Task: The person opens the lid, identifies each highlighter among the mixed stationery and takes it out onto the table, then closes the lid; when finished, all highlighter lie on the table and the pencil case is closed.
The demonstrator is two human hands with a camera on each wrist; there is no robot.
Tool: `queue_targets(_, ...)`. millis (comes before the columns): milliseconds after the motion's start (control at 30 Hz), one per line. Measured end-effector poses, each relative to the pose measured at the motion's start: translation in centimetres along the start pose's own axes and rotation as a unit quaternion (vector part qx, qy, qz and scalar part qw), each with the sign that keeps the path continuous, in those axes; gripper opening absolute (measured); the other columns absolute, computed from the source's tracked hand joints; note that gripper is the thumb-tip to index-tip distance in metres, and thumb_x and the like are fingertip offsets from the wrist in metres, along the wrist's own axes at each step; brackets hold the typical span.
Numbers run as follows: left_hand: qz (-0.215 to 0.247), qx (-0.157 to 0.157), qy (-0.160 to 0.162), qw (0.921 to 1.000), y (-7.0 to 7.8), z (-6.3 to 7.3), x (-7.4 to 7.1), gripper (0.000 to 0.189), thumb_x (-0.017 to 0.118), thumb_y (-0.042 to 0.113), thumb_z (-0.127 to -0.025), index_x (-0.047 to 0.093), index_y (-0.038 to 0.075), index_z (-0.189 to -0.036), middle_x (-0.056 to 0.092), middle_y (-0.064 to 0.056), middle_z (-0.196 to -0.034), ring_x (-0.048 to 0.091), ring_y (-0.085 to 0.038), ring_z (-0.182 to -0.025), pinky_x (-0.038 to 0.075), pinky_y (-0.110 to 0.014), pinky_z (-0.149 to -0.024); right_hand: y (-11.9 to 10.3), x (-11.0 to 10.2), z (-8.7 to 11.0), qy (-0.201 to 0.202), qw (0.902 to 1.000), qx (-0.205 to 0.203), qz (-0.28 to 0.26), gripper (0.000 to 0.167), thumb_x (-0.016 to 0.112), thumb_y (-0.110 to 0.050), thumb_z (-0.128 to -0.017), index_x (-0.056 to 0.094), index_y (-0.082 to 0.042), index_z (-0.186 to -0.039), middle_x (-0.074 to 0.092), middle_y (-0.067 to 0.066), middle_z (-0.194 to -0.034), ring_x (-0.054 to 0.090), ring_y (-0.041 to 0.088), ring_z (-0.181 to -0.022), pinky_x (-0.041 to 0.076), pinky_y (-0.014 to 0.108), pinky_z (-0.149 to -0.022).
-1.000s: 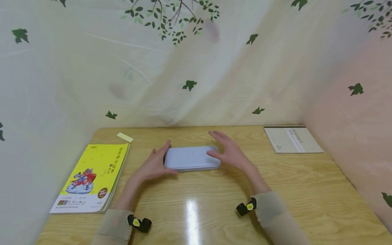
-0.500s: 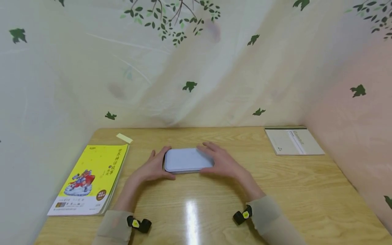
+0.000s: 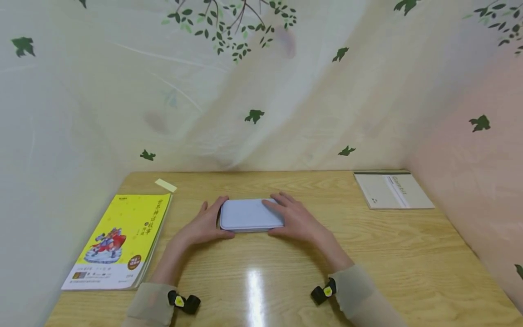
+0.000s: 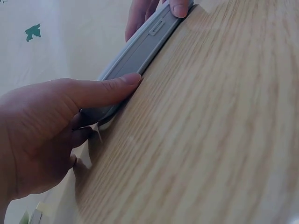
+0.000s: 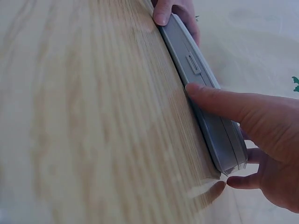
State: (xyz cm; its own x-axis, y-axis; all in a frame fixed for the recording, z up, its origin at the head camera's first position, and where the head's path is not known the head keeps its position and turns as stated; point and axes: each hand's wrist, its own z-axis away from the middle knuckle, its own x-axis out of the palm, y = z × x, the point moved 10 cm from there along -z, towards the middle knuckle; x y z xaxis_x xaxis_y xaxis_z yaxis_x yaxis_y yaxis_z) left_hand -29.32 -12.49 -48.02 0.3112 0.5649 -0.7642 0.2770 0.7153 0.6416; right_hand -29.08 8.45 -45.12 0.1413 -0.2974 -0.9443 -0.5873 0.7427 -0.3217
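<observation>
A flat, pale blue case (image 3: 245, 214) with rounded corners lies on the wooden table, in the middle of the head view. My left hand (image 3: 204, 225) grips its left end, thumb along the near side and fingers toward the far side. The right hand (image 3: 300, 220) holds the opposite end, its thumb at the near side and a finger over the top. In the left wrist view, the thumb presses the side of the case (image 4: 140, 51), low by the tabletop. A small rectangular tab (image 5: 192, 63) shows on that side in the right wrist view. The farther fingers are partly hidden.
A yellow book (image 3: 122, 236) lies at the left of the table (image 3: 392, 259), with a pale yellow strip (image 3: 165, 185) behind it. At the back right is a grey notepad (image 3: 393, 190). A patterned curtain (image 3: 196, 113) rises behind the table.
My right hand has come down from above the case's right end and taken hold of it. The left hand stays at the left end, and the case lies about where it was.
</observation>
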Motion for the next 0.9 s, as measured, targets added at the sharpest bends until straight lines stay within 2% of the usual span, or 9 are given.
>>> queue_targets(67, 0.002, 0.002, 0.001, 1.0, -0.02, 0.04, 0.13, 0.11, 0.09, 0.042, -0.077, 0.026, 0.007, -0.16, 0.037, -0.021, -0.164, 0.031, -0.044, -0.154, 0.003, -0.069, -0.128, -0.13, 0.03, 0.16, 0.002, 1.0, -0.005, 0.001, 0.085, 0.083, -0.048, -0.084, 0.046, -0.022, -0.156, 0.043, 0.014, -0.162, 0.036, 0.041, -0.152, 0.039, 0.063, -0.118)
queue_targets(267, 0.025, -0.011, 0.011, 0.9996, -0.43, -0.02, 0.07, 0.116, 0.092, 0.039, -0.075, 0.023, 0.005, -0.161, 0.015, -0.027, -0.17, 0.004, -0.049, -0.159, 0.004, -0.065, -0.13, -0.31, 0.09, 0.25, 0.014, 0.9998, -0.013, 0.0, 0.081, 0.079, -0.047, -0.088, 0.044, -0.022, -0.157, 0.043, 0.014, -0.161, 0.036, 0.041, -0.151, 0.039, 0.061, -0.119)
queue_targets(333, 0.026, -0.015, 0.009, 0.9995, -0.54, -0.1, 0.0, 0.118, 0.092, 0.039, -0.075, 0.021, 0.004, -0.162, 0.013, -0.027, -0.171, 0.001, -0.049, -0.159, 0.004, -0.064, -0.13, -0.31, 0.13, 0.14, 0.015, 0.9998, -0.013, -0.003, 0.081, 0.079, -0.046, -0.088, 0.044, -0.023, -0.157, 0.042, 0.014, -0.161, 0.036, 0.041, -0.151, 0.039, 0.061, -0.119)
queue_targets(500, 0.026, -0.031, -0.001, 0.9992, -0.58, -0.04, -0.01, 0.12, 0.091, 0.042, -0.075, 0.018, 0.006, -0.163, 0.014, -0.029, -0.17, 0.003, -0.05, -0.159, 0.004, -0.066, -0.129, -0.38, 0.12, 0.04, 0.013, 0.9998, -0.012, -0.007, 0.08, 0.08, -0.045, -0.088, 0.044, -0.023, -0.157, 0.042, 0.014, -0.161, 0.036, 0.041, -0.151, 0.038, 0.062, -0.12)
queue_targets(700, 0.027, -0.029, 0.0, 0.9992, -0.32, -0.1, -0.03, 0.112, 0.091, 0.041, -0.075, 0.025, 0.008, -0.16, 0.019, -0.031, -0.168, 0.005, -0.05, -0.159, 0.003, -0.067, -0.129, -0.67, -0.12, 0.13, 0.014, 0.9997, -0.019, -0.005, 0.08, 0.079, -0.045, -0.088, 0.044, -0.02, -0.157, 0.042, 0.016, -0.161, 0.036, 0.044, -0.151, 0.038, 0.063, -0.118)
queue_targets(900, 0.013, -0.027, 0.0, 0.9995, -0.29, -0.16, 0.09, 0.111, 0.09, 0.042, -0.076, 0.026, 0.007, -0.16, 0.02, -0.032, -0.167, 0.006, -0.05, -0.159, 0.004, -0.067, -0.129, -0.67, -0.08, 0.1, 0.001, 0.9998, -0.02, 0.006, 0.081, 0.078, -0.045, -0.09, 0.042, -0.02, -0.158, 0.04, 0.017, -0.162, 0.035, 0.042, -0.151, 0.04, 0.063, -0.118)
